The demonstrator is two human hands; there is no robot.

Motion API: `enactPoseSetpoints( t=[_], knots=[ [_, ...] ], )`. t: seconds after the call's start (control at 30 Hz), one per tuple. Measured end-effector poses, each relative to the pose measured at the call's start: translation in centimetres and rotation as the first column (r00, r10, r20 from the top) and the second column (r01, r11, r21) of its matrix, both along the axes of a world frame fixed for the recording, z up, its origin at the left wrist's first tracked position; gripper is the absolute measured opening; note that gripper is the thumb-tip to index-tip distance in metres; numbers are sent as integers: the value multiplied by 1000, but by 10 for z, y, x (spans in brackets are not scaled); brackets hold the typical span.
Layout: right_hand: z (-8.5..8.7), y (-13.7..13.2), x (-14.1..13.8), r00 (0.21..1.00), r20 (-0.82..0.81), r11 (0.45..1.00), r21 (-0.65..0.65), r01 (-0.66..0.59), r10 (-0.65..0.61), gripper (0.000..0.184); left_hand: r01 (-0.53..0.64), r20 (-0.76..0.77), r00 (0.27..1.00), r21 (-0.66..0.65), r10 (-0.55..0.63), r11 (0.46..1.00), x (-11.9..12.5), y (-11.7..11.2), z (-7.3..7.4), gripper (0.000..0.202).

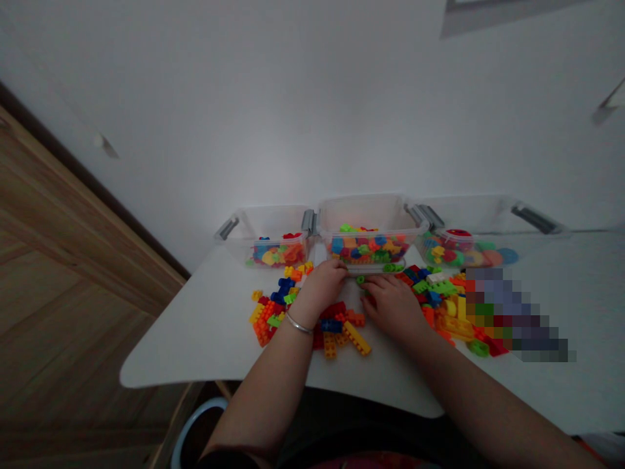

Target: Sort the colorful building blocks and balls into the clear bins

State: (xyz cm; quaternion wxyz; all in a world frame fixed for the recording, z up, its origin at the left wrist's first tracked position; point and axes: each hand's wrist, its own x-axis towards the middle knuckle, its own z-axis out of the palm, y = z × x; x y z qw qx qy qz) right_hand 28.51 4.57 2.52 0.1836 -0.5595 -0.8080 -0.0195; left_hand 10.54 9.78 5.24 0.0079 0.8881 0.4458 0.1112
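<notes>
My left hand [323,285] is in front of the middle clear box, with its fingers bent and close together by the box's lower front edge. Whatever those fingers hold, if anything, is hidden. A bracelet circles that wrist. My right hand [394,303] lies just to the right, palm down, its fingers loosely bent and the thumb apart. A small green ring-shaped piece [360,279] is at its fingertips, and I cannot make out whether they touch. Between my forearms lie a yellow building block [357,338] and a dark blue block [331,326].
Against the wall stand a left clear box [278,253], a middle clear box [371,247] and a right clear box [488,225], each holding colourful pieces. Loose blocks [266,319] spread left of my hands, and more blocks [456,319] lie right. A blurred patch covers part of the table's right.
</notes>
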Motion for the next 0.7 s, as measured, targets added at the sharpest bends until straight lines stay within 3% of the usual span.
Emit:
enactPoseSetpoints(
  t=[0.33, 0.43, 0.7],
  knots=[
    [1, 0, -1, 1000, -2, 999, -35, -24, 24, 31, -126, -27, 992, 45, 127, 991, 1, -4, 5, 20],
    [1, 0, -1, 1000, 3, 999, -31, -22, 22, 31, -125, -48, 991, 64, 128, 990, 3, -5, 7, 32],
    [0, 0, 0, 1000, 0, 1000, -17, -21, 21, 30, -118, -116, 985, 91, 128, 989, 4, -2, 5, 18]
  ],
)
